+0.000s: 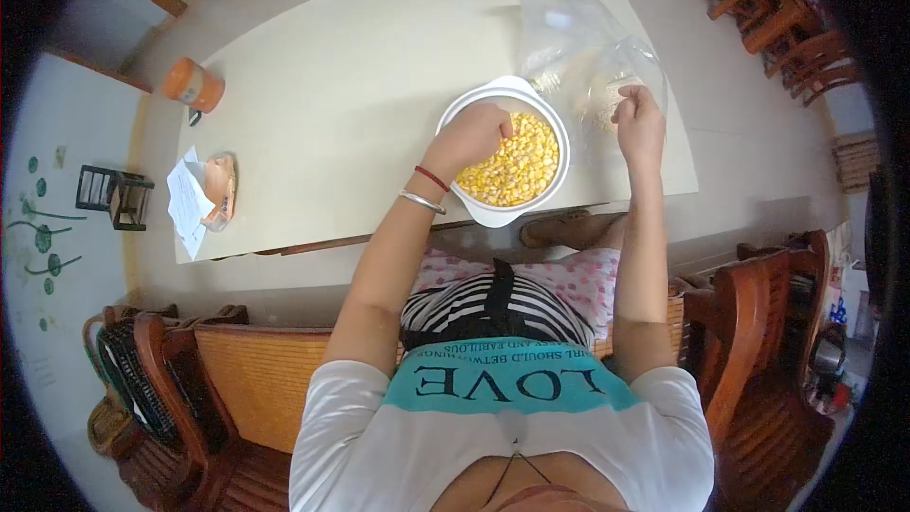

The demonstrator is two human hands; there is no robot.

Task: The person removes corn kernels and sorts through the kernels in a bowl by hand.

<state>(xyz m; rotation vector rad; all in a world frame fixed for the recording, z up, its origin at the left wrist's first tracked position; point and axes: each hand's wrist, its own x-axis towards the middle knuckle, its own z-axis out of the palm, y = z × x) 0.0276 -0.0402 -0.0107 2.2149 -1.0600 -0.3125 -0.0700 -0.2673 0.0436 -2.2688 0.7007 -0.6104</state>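
A white bowl with two side handles (493, 219) stands on the table near its front edge, holding a layer of yellow corn kernels (512, 166). My left hand (477, 133) reaches over the bowl's left rim, its fingers curled together at the kernels; what they pinch is hidden. To the right lies a clear plastic bag (559, 24) with pale pieces inside its near part. Above that part, my right hand (641, 123) is closed, thumb and fingers pressed together. Anything between those fingertips is too small to name.
On the cream table (351, 85), an orange-lidded jar (193, 85) stands at the far left. Nearer, papers (188, 204) lie beside an orange-and-clear package (220, 192). Wooden chairs (758, 322) flank the bench where I sit. More wooden chairs (773, 19) stand at the back right.
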